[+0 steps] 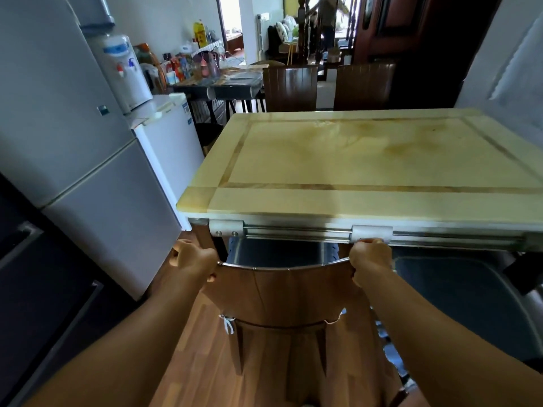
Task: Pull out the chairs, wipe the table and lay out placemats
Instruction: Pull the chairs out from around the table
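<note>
A brown wooden chair [282,292] stands right in front of me at the near edge of the cream marble-topped table [367,160], its seat tucked under the top. My left hand [195,259] grips the left end of the chair's curved top rail. My right hand [370,261] grips the right end of the same rail, just below the table's metal frame. Two more dark wooden chairs [289,88] [364,85] stand at the table's far side. The tabletop shows brownish stains in its middle.
A grey fridge [73,160] and a small white fridge [167,136] with a water dispenser [125,69] line the left. A second cluttered table [223,83] stands behind. A dark cushioned seat [458,301] sits under the table at my right. Wooden floor lies below.
</note>
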### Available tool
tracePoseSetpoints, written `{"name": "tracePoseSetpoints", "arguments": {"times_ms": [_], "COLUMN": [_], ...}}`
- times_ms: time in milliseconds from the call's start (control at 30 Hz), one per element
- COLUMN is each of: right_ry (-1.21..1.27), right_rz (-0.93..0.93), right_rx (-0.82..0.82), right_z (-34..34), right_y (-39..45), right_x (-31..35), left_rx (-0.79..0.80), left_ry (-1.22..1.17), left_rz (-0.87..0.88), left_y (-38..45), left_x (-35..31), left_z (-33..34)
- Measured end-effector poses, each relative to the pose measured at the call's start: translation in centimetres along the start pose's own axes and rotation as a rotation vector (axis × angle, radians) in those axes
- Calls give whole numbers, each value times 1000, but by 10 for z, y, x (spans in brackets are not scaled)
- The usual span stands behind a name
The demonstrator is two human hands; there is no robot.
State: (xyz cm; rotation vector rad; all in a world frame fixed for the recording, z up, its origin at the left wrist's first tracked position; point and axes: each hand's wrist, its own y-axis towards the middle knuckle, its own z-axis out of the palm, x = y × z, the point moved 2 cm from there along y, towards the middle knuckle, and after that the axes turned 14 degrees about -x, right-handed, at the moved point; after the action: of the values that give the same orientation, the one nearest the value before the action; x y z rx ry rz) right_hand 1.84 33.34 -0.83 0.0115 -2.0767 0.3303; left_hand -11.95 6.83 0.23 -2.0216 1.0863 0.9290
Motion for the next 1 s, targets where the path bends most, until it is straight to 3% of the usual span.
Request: {"name": "tracePoseSetpoints", "arguments": {"times_ms": [433,900,1000], "right_ry": [77,66,90], "right_rz": [45,61,52], "right_rx": [-18,-6,24], "right_z": [117,154,152], "right_y": [94,121,121], "right_x": [82,101,99], "left_rx": [-27,-42,-86], "left_ry": [73,27,92], "left_rz": [50,46,123], "left_y": [110,140,123], "left_x": [-84,-107,-108], "left_z": [108,135,131]}}
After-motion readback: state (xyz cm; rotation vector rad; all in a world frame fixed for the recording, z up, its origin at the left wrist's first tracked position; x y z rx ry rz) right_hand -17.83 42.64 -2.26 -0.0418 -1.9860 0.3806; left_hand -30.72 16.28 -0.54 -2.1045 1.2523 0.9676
